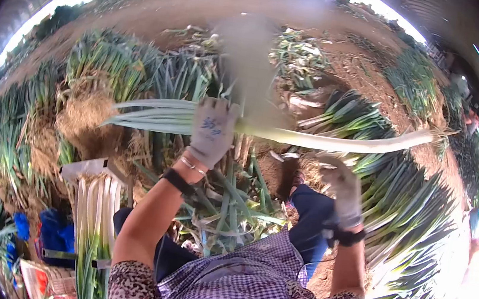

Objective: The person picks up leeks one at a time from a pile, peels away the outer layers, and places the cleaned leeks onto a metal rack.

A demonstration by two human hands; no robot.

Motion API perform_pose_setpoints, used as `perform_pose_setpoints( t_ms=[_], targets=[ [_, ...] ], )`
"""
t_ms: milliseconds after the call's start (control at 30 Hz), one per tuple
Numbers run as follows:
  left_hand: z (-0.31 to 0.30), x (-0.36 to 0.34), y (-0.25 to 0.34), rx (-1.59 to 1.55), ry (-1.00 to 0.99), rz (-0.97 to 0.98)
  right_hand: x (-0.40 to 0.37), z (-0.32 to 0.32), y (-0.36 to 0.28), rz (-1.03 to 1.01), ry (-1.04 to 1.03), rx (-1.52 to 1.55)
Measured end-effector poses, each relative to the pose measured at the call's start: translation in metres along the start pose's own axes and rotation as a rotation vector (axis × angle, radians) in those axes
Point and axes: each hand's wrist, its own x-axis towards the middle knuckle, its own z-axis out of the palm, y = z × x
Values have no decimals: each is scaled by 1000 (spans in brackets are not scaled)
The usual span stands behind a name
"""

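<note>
A long leek (336,142) lies crosswise in front of me, its green leaves to the left and its white shaft and roots to the right. My left hand (213,133), in a pale work glove, is closed around the leafy part. Just below the white shaft is my right hand (341,186), also gloved and apart from the leek. Its fingers look loosely spread with nothing visible in them, though they are somewhat blurred. Cut leaves and trimmings (232,208) lie on the ground between my arms and legs.
Rows of leeks (406,200) lie to the right. More bundles (109,62) with roots stand at the left and back. A metal rack (84,169) holds several white-stemmed leeks (97,210) at lower left, near a crate (59,280). A grey smear blurs the upper middle.
</note>
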Motion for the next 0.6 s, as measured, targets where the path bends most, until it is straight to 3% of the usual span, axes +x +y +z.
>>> perform_pose_setpoints(
  t_ms=[33, 100, 167, 233, 333, 400, 433, 500, 533, 600],
  targets=[
    [-15, 13, 2, 50, 33, -32, -6, 21, -6, -17, -19, -21],
    [-42, 29, 9, 140, 70, -13, -4, 56, -9, -414, -35, -223],
    [-52, 29, 11, 218, 13, -25, 8, 96, -38, -686, -47, -301],
    [-57, 23, 7, 288, -116, -86, 24, 142, -55, -772, -124, -98],
    [-84, -6, -12, 438, -189, -119, 63, 186, -38, -800, -9, -120],
    [-122, -39, -34, 558, -282, -188, 103, 201, 12, -785, 205, -414],
    [-140, -59, -48, 627, -335, -230, 117, 193, 43, -678, 253, -539],
    [-190, -116, -77, 792, -469, -372, 129, 173, 93, -453, 201, -672],
    [-216, -155, -95, 859, -438, -400, 127, 166, 104, -398, 132, -638],
    [-279, -219, -104, 897, -499, -630, 118, 170, 118, -339, -44, -489]
  ],
)
